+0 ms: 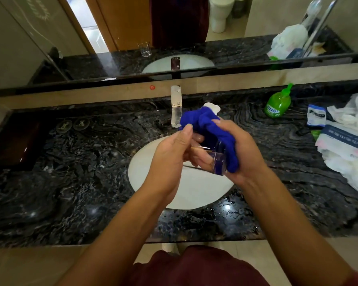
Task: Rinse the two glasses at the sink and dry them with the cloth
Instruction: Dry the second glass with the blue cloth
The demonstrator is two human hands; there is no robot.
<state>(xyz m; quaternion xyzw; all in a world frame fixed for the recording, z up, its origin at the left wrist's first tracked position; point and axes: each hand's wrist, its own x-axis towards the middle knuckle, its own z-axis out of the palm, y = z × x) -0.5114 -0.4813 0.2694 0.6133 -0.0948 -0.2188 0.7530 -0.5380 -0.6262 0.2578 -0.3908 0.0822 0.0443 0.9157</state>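
At the centre of the frame, over the white sink (153, 182), my left hand (170, 157) curls its fingers round the clear glass (213, 159), holding it tilted on its side, while my right hand (242, 149) grips the blue cloth (215, 131) bunched against and into the glass. The second glass (145, 49) shows only as a reflection in the mirror (225, 27), in the upper middle of the frame. On the dark marbled surface (70, 172), a green soap bottle (278, 104) stands at the upper right, near white plastic bags (347, 145) at the right edge, and the tap (176, 108) rises just above my hands.
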